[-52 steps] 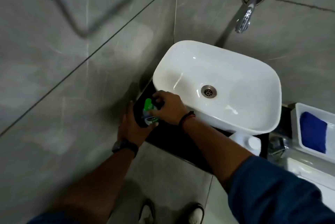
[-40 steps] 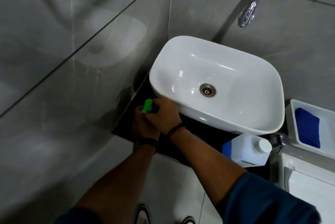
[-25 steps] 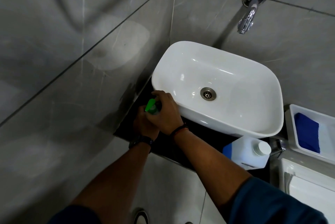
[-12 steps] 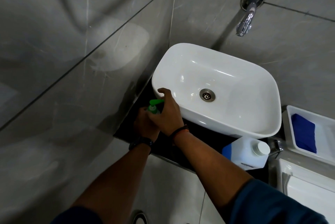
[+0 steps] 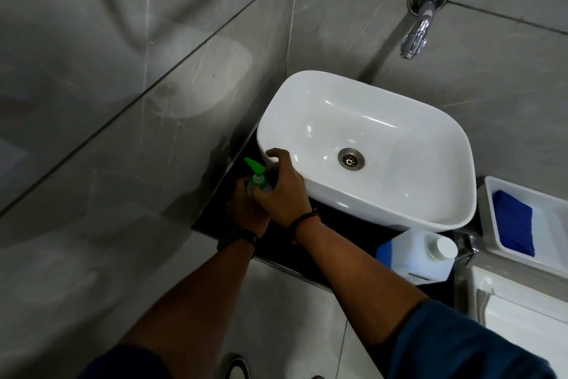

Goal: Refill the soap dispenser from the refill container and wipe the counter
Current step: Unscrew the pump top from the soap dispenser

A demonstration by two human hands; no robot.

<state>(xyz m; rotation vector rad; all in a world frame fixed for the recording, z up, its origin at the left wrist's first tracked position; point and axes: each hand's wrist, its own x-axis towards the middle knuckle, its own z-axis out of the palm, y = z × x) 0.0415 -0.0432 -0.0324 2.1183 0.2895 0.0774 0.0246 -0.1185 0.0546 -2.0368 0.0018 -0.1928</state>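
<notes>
- Beside the sink's (image 5: pixel 362 139) left corner, my left hand (image 5: pixel 246 209) wraps the soap dispenser (image 5: pixel 257 183) on the dark counter (image 5: pixel 338 243).
- My right hand (image 5: pixel 284 191) pinches its green pump collar.
- Refill jug (image 5: pixel 415 255) stands capped, front right.

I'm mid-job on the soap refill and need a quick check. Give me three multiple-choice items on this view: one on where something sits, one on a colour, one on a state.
1. Where is the refill container?
A. In the basin
B. On the dark counter, in front of the basin's right end
C. In the white tray

2. What colour is the pump head of the soap dispenser?
A. Green
B. Blue
C. White

3. What is the state of the refill container's cap?
A. Off, lying in the basin
B. On the container
C. Held in the right hand

Answers: 1 B, it stands by the basin on the counter. 2 A, bright green above both hands. 3 B, the white cap sits on its neck.
</notes>
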